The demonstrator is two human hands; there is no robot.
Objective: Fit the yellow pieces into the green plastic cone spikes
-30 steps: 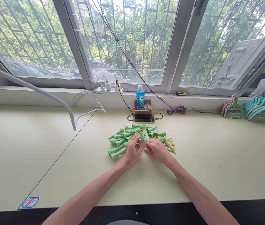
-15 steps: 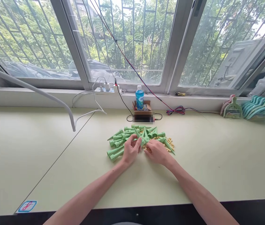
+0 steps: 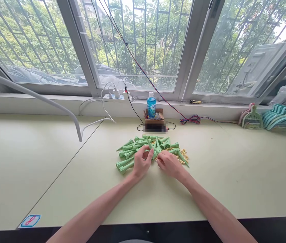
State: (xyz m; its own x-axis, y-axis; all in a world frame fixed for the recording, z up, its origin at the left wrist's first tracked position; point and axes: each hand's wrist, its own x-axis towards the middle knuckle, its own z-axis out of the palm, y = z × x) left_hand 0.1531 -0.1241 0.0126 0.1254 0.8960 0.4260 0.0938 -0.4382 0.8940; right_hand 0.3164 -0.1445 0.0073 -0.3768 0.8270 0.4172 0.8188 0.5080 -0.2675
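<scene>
The left hand (image 3: pixel 143 162) is pinching a tilted green plastic spike (image 3: pixel 149 144) at the pile's near edge; the right hand (image 3: pixel 169 163) is curling its fingertips just right, contents hidden. Loose green spikes (image 3: pixel 125 165) are crowding both hands, so a knuckle could be nudging them, scattering the small yellow pegs (image 3: pixel 182 161) on the right.

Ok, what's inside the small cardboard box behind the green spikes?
The cardboard box holds a blue bottle and some crinkled clear wrap; its front wall hides the bottom.
</scene>
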